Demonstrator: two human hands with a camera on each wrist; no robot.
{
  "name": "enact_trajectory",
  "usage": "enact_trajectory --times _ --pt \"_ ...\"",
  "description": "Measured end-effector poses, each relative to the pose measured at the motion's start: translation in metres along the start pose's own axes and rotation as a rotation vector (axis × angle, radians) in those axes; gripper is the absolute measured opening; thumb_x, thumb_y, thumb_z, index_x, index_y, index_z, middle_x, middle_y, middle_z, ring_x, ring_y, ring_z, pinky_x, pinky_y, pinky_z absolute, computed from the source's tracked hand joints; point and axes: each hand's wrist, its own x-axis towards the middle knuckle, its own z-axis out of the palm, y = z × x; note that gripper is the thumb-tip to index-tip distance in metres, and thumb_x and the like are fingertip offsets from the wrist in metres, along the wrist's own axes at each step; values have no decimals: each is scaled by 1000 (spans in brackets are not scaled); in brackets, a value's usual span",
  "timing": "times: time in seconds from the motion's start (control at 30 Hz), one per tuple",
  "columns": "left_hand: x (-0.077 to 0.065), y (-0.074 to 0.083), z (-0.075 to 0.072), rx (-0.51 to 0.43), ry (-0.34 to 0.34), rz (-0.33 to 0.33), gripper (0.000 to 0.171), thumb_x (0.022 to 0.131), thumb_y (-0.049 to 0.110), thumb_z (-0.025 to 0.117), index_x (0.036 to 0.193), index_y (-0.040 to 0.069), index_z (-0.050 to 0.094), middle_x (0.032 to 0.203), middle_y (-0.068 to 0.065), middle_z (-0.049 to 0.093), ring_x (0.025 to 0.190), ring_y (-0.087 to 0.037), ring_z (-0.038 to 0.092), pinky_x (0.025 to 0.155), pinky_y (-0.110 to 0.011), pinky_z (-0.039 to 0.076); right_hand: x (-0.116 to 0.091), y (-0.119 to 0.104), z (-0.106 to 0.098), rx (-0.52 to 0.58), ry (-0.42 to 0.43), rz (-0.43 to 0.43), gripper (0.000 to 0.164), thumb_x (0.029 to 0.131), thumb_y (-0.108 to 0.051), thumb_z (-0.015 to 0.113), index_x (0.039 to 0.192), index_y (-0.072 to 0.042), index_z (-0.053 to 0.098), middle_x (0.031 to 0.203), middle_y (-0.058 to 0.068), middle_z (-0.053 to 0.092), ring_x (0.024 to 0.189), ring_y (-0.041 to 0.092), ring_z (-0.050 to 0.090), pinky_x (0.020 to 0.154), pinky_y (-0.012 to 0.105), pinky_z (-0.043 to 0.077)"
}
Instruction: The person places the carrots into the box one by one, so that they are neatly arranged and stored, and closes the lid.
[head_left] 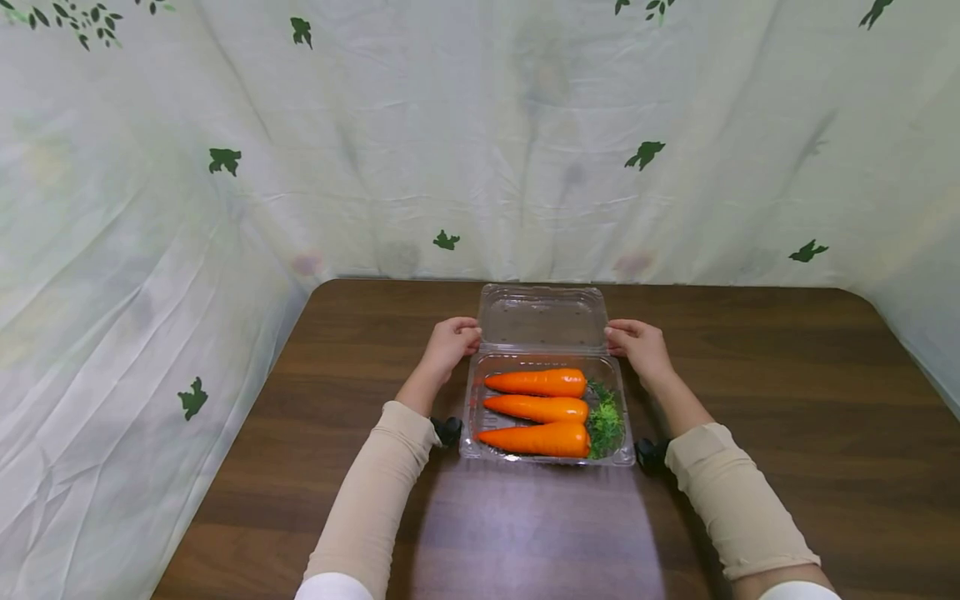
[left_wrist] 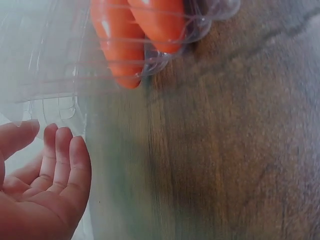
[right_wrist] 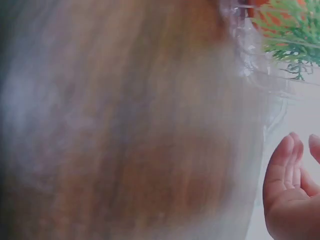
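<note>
A clear plastic clamshell container [head_left: 474, 417] lies on the table with its lid [head_left: 543, 321] folded back on the far side. Inside, three orange carrots [head_left: 536, 408] lie side by side, tips to the left, with feathery green tops [head_left: 604, 423] at the right. At the lid's left edge my left hand [head_left: 450, 343] pinches the rim between thumb and fingers. My right hand [head_left: 639, 346] pinches the opposite edge the same way. Close up, the left wrist view shows curled fingers [left_wrist: 75, 165] at the plastic; the right hand [right_wrist: 290, 190] appears likewise in its own view.
The brown wooden table [head_left: 772, 400] extends on both sides of the container. Behind its far edge hangs a pale curtain [head_left: 360, 167] with green leaf and bird shapes. Dark devices sit at both wrists, beside the container's near corners.
</note>
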Motion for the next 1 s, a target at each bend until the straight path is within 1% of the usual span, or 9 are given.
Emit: enact_trajectory --times 0.07,0.17,0.27,0.37,0.5,0.67,0.87,0.93,1.0 --pt "0 1 0 -10 11 4 30 88 4 54 116 -8 53 91 -19 60 69 -14 54 74 -33 49 0 -2 0 34 7 -4 36 89 -10 55 116 14 50 89 13 61 63 6 57 64 20 50" --pt "-1 3 0 -28 27 29 30 86 2 55 116 -6 53 87 -15 59 66 -14 52 72 -34 49 0 -6 0 74 18 -31 35 88 -7 56 116 13 50 80 3 61 63 7 57 66 23 50" --pt "-2 7 0 -43 48 68 29 85 0 55 114 -4 54 81 -10 57 64 -14 50 69 -33 47 1 -8 -1 90 25 -61 34 88 -5 56 116 11 50 76 -2 59 63 8 56 67 25 51" --pt "-3 9 1 -52 63 96 28 84 -2 55 112 -4 54 77 -8 55 64 -14 49 65 -27 45 2 -10 -1 106 31 -78 34 87 -5 57 116 10 49 75 -2 58 64 9 56 67 26 51" --pt "-4 10 0 -68 79 107 27 83 -3 55 111 -3 54 78 -8 55 67 -13 50 64 -22 44 3 -11 1 134 43 -98 33 86 -4 58 114 10 48 75 -2 58 65 10 55 64 25 50" --pt "-5 8 -1 -96 82 130 26 83 -4 56 109 -2 54 76 -5 55 67 -13 50 64 -23 44 1 -13 1 171 60 -133 27 86 -2 58 110 7 50 74 -2 60 64 12 55 62 25 50" --pt "-10 11 -3 -138 71 162 22 83 -5 56 105 -4 54 74 -2 53 66 -11 50 65 -23 44 -6 -17 -1 169 70 -182 22 85 -2 59 104 4 51 74 -2 58 63 11 54 60 23 48" --pt "-12 12 -4 -144 64 175 20 84 -3 56 103 -4 54 76 -3 54 68 -13 51 66 -25 45 -9 -19 -2 170 67 -204 22 85 -1 59 104 5 50 75 -2 57 63 11 54 60 21 47" --pt "-14 14 -6 -149 55 186 18 85 0 57 102 -4 54 79 -5 54 73 -19 52 70 -28 46 -12 -21 -2 182 56 -222 23 85 0 58 105 8 48 77 1 56 64 11 54 61 21 47"
